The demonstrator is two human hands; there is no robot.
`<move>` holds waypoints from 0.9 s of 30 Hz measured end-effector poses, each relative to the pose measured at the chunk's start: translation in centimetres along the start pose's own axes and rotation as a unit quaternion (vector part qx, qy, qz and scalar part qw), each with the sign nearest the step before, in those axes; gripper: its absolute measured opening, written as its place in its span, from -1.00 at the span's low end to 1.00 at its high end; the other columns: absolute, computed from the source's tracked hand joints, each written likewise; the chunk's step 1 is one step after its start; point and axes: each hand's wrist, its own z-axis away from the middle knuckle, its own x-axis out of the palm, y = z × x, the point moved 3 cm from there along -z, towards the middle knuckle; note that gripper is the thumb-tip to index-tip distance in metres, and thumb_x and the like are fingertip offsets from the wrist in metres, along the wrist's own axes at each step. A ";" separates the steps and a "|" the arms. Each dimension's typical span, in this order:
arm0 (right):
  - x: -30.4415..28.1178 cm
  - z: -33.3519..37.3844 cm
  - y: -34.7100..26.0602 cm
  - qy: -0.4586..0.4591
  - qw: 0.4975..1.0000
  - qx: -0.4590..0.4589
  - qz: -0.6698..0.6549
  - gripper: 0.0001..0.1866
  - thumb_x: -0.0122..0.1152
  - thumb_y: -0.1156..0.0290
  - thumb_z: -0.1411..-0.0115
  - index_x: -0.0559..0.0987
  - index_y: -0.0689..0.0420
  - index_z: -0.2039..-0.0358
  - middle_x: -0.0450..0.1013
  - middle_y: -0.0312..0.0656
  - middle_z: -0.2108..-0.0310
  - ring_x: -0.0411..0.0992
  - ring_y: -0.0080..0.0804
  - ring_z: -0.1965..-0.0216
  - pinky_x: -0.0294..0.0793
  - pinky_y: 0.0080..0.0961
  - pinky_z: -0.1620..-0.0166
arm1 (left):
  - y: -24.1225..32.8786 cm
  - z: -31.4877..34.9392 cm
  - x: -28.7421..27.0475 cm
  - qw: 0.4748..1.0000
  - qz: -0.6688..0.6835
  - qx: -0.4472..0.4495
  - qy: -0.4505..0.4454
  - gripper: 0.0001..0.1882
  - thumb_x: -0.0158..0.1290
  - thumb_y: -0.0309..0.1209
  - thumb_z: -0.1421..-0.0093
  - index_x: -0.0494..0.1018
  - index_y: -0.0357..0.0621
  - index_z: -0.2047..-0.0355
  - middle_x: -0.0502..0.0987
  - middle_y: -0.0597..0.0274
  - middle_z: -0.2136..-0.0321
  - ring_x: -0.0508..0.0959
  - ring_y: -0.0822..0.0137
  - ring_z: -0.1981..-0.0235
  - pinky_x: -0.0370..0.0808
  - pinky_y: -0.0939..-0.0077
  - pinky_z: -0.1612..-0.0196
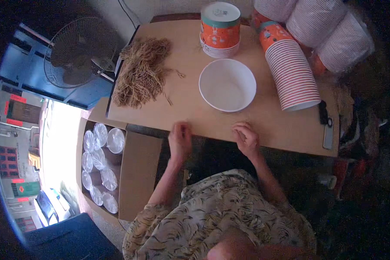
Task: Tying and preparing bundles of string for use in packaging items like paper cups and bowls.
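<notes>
My left hand [180, 139] is at the front edge of the table, its fingers curled in. A small pale spot shows by its fingertips, too blurred to name. Across from it, my right hand [247, 139] is bent at the same edge, thumb and fingers drawn together; whether anything is pinched there is hidden. Between and beyond both hands stands a white paper tub [227, 85], mouth tilted toward me, touched by neither. Behind it is a short upside-down stack of orange-printed paper tubs [221, 32]. A tangled heap of brown twine [143, 71] lies at the left.
A long nested row of paper tubs [291, 71] lies at the right, with plastic-wrapped stacks [318, 24] behind. A black-and-silver tool [328, 132] rests near the right edge. Lower left, an open carton [138, 173] holds several plastic-wrapped stacks [99, 158]. A fan [80, 52] stands beyond.
</notes>
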 end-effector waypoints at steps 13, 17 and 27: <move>-1.6 -1.5 -8.4 -0.217 0.960 0.065 -0.163 -0.70 -0.08 0.28 -0.41 0.51 0.26 0.23 0.45 -0.21 0.47 0.41 -0.49 0.41 0.42 -0.46 0.29 | 13.1 2.5 -1.3 0.929 0.208 -0.011 -0.306 -0.88 0.15 -0.49 -0.19 0.52 -0.25 0.27 0.57 -0.01 0.47 0.63 0.24 0.43 0.53 0.37 0.34; -4.8 -2.0 -9.9 -0.246 0.942 0.151 -0.170 -0.81 0.16 0.35 -0.30 0.53 0.23 0.33 0.42 -0.38 0.51 0.32 -0.71 0.47 0.36 -0.61 0.38 | 11.1 0.9 -0.1 0.881 0.286 -0.056 -0.373 -0.85 0.15 -0.51 -0.21 0.52 -0.28 0.21 0.56 0.32 0.44 0.48 0.57 0.44 0.48 0.61 0.34; -7.4 -1.7 -9.6 -0.122 0.954 0.184 -0.205 -0.88 0.25 0.44 -0.23 0.58 0.24 0.35 0.43 -0.45 0.48 0.29 -0.81 0.48 0.27 -0.77 0.43 | 10.3 -0.5 1.2 0.785 0.407 -0.219 -0.412 -0.81 0.14 -0.35 -0.27 0.55 -0.17 0.18 0.57 0.38 0.42 0.49 0.57 0.42 0.38 0.71 0.35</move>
